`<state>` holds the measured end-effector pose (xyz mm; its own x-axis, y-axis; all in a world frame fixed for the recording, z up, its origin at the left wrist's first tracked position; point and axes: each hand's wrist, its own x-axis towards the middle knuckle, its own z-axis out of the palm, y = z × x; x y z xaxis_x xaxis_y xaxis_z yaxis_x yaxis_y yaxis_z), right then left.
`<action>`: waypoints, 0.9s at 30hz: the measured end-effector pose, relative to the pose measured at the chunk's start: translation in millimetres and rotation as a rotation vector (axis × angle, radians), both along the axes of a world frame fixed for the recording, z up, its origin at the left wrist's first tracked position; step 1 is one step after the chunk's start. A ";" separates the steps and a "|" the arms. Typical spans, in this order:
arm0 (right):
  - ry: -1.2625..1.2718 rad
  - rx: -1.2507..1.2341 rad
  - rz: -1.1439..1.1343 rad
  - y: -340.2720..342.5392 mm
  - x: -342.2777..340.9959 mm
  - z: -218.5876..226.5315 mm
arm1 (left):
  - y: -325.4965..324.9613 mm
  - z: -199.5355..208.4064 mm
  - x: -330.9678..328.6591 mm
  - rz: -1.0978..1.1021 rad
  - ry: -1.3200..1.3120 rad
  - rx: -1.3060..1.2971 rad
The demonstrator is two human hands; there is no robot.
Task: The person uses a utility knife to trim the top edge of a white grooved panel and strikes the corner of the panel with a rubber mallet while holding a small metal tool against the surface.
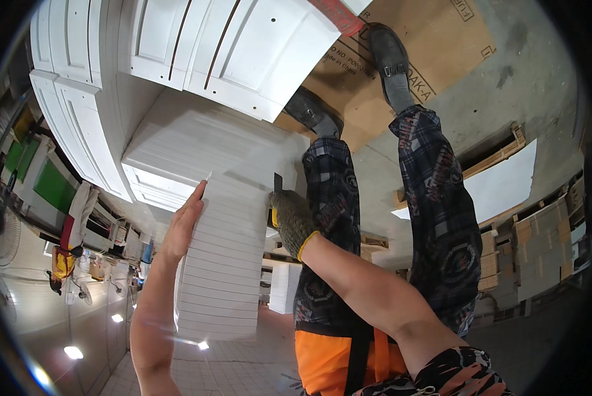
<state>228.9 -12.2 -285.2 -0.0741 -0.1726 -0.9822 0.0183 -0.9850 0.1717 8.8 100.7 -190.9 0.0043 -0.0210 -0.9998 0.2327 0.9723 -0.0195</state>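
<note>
My left hand (187, 221) is bare, its fingers stretched out along the left edge of a tall stack of white panels (220, 277). Many thin lines run across the stack's side. My right hand (292, 214) wears a dark knitted glove with a yellow cuff. It is closed around a scraper-like tool (278, 181) with a flat dark blade pointing away from me; a bit of yellow shows at the grip. The tool is close to the stack's right edge; whether the blade touches it I cannot tell.
White panelled cabinet doors (269, 59) are piled ahead, and more white doors (78, 132) stand at the left. Flattened cardboard (434, 39) lies under my shoes. At right are a white sheet on wood (504, 181) and cardboard bundles (543, 244). A fan (5, 237) stands far left.
</note>
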 end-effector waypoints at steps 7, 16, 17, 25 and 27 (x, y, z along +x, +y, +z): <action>0.001 -0.047 -0.108 8.1 -9.7 15.6 | -15.6 5.9 -11.9 0.108 0.059 -0.045; -0.152 -0.096 -0.020 -7.9 -20.6 15.0 | -5.2 7.8 -3.2 0.089 0.095 -0.075; -0.155 0.026 -0.013 -15.2 -20.0 16.2 | -8.6 7.0 -4.9 0.110 0.093 -0.065; -0.133 0.145 -0.192 -31.2 -10.2 25.2 | -5.6 7.2 -5.0 0.123 0.103 -0.057; -0.161 -0.006 -0.276 -13.1 -15.1 34.8 | -10.2 12.3 -9.1 0.133 0.122 -0.073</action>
